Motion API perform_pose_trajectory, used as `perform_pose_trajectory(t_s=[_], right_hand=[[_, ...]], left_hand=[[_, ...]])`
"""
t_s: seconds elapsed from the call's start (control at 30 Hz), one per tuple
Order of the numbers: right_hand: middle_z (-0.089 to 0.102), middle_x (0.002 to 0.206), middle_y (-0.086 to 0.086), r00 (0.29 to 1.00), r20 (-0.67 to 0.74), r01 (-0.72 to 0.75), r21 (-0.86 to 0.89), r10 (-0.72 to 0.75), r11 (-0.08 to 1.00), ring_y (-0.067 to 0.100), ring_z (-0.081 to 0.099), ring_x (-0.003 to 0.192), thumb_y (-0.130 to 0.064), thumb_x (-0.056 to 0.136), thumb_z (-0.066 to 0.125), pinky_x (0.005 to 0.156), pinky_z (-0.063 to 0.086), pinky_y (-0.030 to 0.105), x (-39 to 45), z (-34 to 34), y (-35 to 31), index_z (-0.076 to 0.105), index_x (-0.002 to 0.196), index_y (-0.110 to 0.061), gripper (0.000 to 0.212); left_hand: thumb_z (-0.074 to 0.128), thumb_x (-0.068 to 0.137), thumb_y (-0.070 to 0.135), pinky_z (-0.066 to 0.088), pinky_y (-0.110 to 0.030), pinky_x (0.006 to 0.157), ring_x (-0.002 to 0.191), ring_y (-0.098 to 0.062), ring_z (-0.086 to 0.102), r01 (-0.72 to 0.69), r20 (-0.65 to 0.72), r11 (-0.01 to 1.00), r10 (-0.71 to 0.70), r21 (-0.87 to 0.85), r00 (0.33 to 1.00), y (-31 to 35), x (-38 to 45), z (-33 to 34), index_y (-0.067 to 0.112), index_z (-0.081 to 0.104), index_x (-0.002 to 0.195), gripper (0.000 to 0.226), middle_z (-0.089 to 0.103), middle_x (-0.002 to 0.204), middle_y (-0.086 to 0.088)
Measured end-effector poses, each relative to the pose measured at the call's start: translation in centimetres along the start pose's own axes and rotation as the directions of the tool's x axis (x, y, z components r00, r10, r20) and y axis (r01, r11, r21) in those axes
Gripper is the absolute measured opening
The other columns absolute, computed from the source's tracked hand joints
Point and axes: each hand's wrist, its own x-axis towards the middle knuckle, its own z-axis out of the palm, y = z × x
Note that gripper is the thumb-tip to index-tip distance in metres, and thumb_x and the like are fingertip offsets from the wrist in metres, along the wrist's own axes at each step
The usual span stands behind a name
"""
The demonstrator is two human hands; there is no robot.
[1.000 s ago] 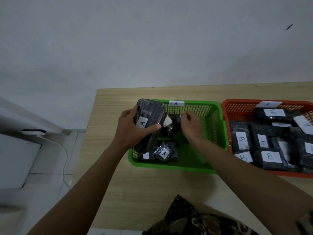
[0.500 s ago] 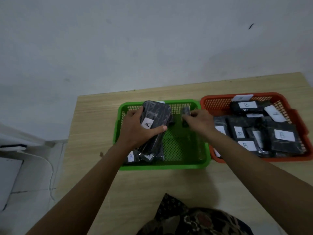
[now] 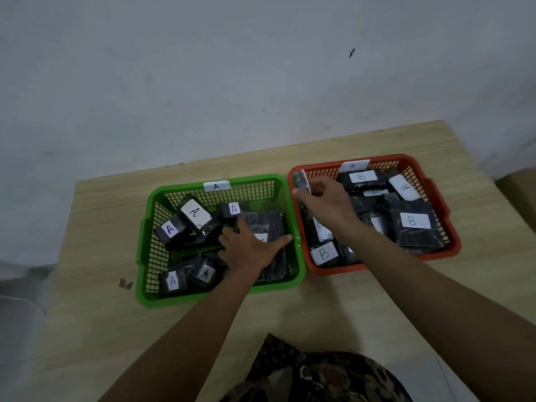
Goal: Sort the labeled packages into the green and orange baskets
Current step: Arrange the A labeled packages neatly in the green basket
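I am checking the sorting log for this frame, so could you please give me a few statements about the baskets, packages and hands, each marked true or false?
1. The green basket carries a tag marked A on its far rim. True.
2. The right hand is empty. False: it holds a small black package over the orange basket.
3. The left hand rests on a large black package in the green basket. True.
4. The readable labels in the orange basket say A. False: they say B.
5. The two baskets stand at opposite ends of the table. False: they sit side by side.
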Motion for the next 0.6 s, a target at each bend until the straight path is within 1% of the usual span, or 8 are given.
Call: perform_pose_trajectory(t_s=[0.1,0.23,0.3,0.37,0.4,0.47,0.53,0.6], right_hand=[[0.063,0.097,-0.012,0.995,0.091,0.032,-0.008,-0.031,0.999,0.002,0.059,0.087,-0.041,0.077,0.08,0.071,0.049,0.02,0.0,0.4,-0.3,0.059,0.107,-0.025,0.04],[0.057,0.094,-0.013,0.979,0.164,0.131,-0.051,-0.121,0.99,0.001,0.053,0.08,-0.034,0.075,0.083,0.062,0.04,0.015,0.1,1.2,-0.9,0.053,0.108,-0.027,0.045],[0.056,0.095,-0.008,0.963,0.216,0.176,-0.059,-0.16,0.983,0.006,0.052,0.081,-0.029,0.076,0.084,0.059,0.039,0.015,0.2,1.7,-1.1,0.049,0.107,-0.025,0.047],[0.06,0.105,-0.001,0.947,0.251,0.229,-0.089,-0.2,0.969,0.014,0.055,0.091,-0.023,0.077,0.083,0.057,0.04,0.013,0.4,2.1,-1.3,0.048,0.104,-0.022,0.044],[0.061,0.109,0.002,0.94,0.263,0.253,-0.115,-0.216,0.96,0.017,0.056,0.096,-0.02,0.077,0.083,0.059,0.042,0.015,0.5,2.3,-1.3,0.049,0.103,-0.021,0.043],[0.061,0.115,0.003,0.928,0.288,0.291,-0.161,-0.237,0.943,0.018,0.056,0.102,-0.017,0.078,0.082,0.065,0.045,0.021,0.8,2.7,-1.4,0.052,0.105,-0.017,0.04],[0.061,0.115,0.004,0.914,0.315,0.323,-0.184,-0.255,0.928,0.02,0.057,0.103,-0.014,0.08,0.08,0.075,0.052,0.03,1.1,3.2,-1.2,0.055,0.107,-0.014,0.037],[0.061,0.114,0.005,0.902,0.338,0.352,-0.211,-0.27,0.912,0.021,0.059,0.103,-0.014,0.082,0.076,0.085,0.053,0.036,1.6,3.6,-1.0,0.057,0.11,-0.015,0.034]], left_hand=[[0.049,0.043,0.101,0.022,-0.063,0.111,0.146,-0.041,0.009,0.023,-0.006,0.997,-0.023,-0.072,1.0,-0.8,0.1,0.2,0.033,0.01,0.153,0.135,0.006,0.16,-0.019],[0.049,0.047,0.099,0.031,-0.062,0.108,0.143,-0.039,0.019,0.032,-0.032,0.974,-0.04,-0.224,0.999,-1.2,0.3,-0.4,0.035,0.017,0.15,0.126,0.014,0.156,-0.014],[0.058,0.06,0.088,0.038,-0.058,0.104,0.137,-0.039,0.029,0.013,-0.038,0.969,-0.024,-0.248,0.999,-1.2,0.4,-0.3,0.03,0.018,0.151,0.115,0.019,0.152,-0.014],[0.068,0.075,0.067,0.044,-0.054,0.1,0.131,-0.04,0.039,-0.019,-0.063,0.973,0.005,-0.228,0.998,-1.5,0.6,-0.1,0.023,0.016,0.153,0.104,0.025,0.15,-0.017],[0.071,0.078,0.058,0.045,-0.053,0.099,0.129,-0.04,0.042,-0.026,-0.073,0.976,0.01,-0.217,0.997,-1.8,0.7,-0.1,0.02,0.015,0.153,0.101,0.028,0.149,-0.019],[0.075,0.079,0.051,0.047,-0.052,0.098,0.126,-0.038,0.047,-0.028,-0.068,0.977,0.014,-0.211,0.998,-2.2,1.0,-0.4,0.018,0.018,0.153,0.099,0.034,0.148,-0.017],[0.074,0.078,0.053,0.049,-0.05,0.094,0.121,-0.035,0.052,-0.056,-0.058,0.982,0.047,-0.181,0.997,-2.5,1.3,-1.1,0.019,0.03,0.148,0.09,0.045,0.141,-0.014],[0.07,0.079,0.058,0.052,-0.046,0.088,0.112,-0.03,0.057,-0.126,-0.085,0.987,0.118,-0.098,0.989,-2.5,1.5,-2.1,0.023,0.046,0.137,0.072,0.055,0.129,-0.008]])
